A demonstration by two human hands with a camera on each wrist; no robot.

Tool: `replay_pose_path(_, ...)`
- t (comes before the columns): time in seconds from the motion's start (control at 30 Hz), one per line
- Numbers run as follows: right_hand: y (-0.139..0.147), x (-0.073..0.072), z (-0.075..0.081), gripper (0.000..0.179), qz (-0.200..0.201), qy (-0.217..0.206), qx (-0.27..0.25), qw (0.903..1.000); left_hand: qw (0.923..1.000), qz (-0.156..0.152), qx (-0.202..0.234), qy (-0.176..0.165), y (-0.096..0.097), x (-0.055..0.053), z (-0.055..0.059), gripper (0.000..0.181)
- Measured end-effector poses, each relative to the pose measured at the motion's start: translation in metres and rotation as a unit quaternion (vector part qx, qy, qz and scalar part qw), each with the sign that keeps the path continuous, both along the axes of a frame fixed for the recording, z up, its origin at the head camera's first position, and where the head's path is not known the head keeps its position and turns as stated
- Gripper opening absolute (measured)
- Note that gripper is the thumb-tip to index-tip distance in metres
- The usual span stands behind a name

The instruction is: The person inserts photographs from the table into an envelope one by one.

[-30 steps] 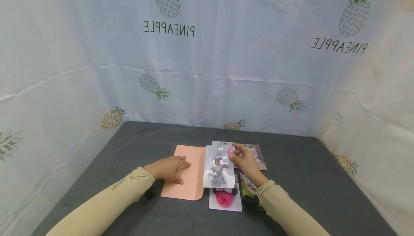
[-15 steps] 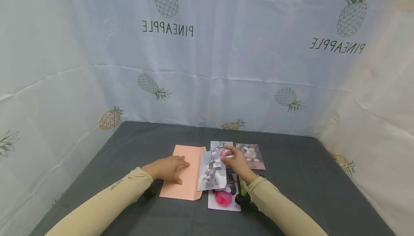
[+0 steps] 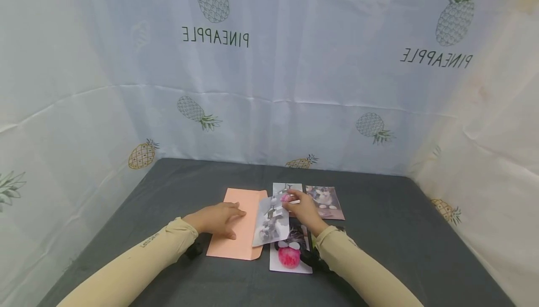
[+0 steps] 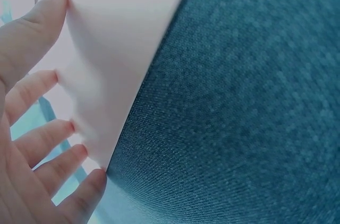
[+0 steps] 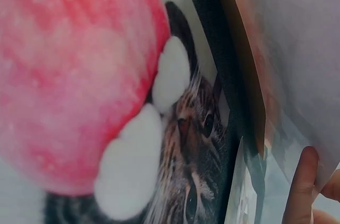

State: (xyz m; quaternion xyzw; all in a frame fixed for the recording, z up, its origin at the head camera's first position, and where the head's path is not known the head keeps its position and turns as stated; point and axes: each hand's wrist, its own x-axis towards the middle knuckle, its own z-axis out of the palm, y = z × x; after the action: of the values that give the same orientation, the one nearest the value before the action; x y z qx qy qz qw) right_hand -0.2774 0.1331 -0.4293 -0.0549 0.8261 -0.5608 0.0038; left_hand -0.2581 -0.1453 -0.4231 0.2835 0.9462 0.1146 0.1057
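Note:
A peach envelope lies flat, its flap side facing right. My left hand rests on it with the fingers spread; in the left wrist view the fingertips touch the pale paper. With thumb and fingers my right hand pinches the upper right corner of a grey-and-white photo card. That card is tilted, and its left edge overlaps the envelope's right side; whether it is inside cannot be told. In the right wrist view a finger lies against the card's pale back.
Under and beside the held card lies a cat photo with a pink ball. Further back are another grey photo and a brownish animal photo. A greenish photo is mostly hidden by the right wrist. A dark cloth covers the table.
My right hand has moved left, bringing the photo card over the envelope's right edge and tilting it. The brownish photo has become more visible. My left hand has stayed on the envelope.

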Motion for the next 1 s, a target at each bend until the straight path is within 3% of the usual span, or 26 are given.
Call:
replay_pose_path(0.7, -0.0074, -0.009, -0.0085, 0.05, 0.015, 0.013, 0.04, 0.999, 1.0, 0.001, -0.005, -0.003, 0.0012, -0.0005, -0.0019, 0.063)
replay_pose_path(0.87, -0.0061, -0.0066, -0.0068, 0.049, 0.024, 0.035, 0.047, 0.998, 0.9999, 0.003, -0.012, 0.0, 0.0017, -0.0008, -0.0017, 0.063)
replay_pose_path(1.0, -0.0076, -0.0091, -0.0073, 0.048, 0.011, 0.02, 0.046, 0.9987, 0.9999, 0.001, -0.01, -0.001, 0.0015, 0.0, 0.001, 0.064)
